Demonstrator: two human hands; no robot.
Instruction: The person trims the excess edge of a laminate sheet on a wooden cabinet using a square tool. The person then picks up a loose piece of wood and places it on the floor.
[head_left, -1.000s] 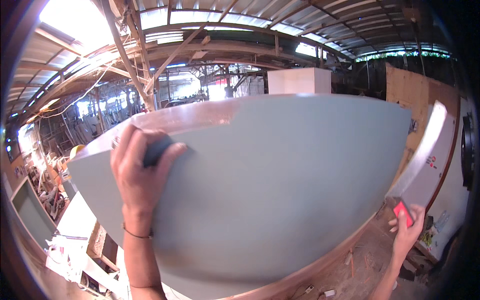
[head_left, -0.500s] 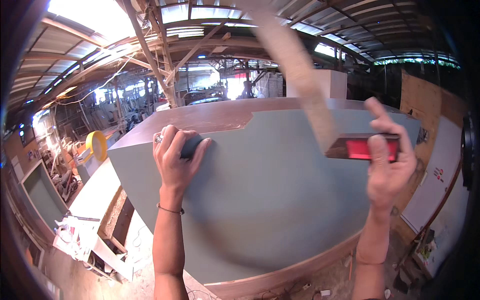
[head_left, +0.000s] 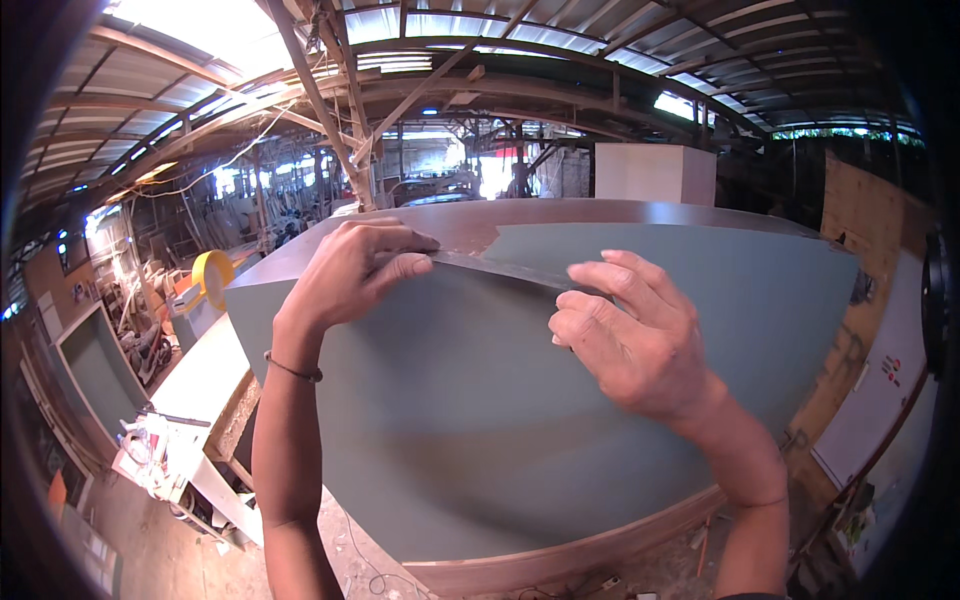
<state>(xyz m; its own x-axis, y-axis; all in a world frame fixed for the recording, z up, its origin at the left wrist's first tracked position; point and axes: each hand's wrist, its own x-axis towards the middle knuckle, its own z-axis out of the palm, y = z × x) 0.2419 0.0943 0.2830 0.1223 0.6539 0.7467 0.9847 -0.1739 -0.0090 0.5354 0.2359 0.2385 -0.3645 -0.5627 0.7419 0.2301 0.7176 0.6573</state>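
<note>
Along the upper edge of the grey-green panel, toward its left end, your left hand has thumb and fingers drawn close about the left end of a thin dark strip; you can't tell from here whether they pinch it. Your right hand, in front of the panel's upper middle, has its fingers curled by the strip's other end, and whether they clamp it is hidden too.

The strip spans the gap between your hands, just by the panel's upper edge and seen nearly edge-on, so what it is made of doesn't show. Judging by its thinness, it should be light and springy, liable to flex or crack if twisted, and its edge may be sharp; take it by the flat faces, close to each end, rather than along the rim.

Above the panel runs a glossy brown top, with a pale box beyond it. Below the panel is a wooden strip. Left of the panel, you have a yellow ring and a pale surface.
</note>
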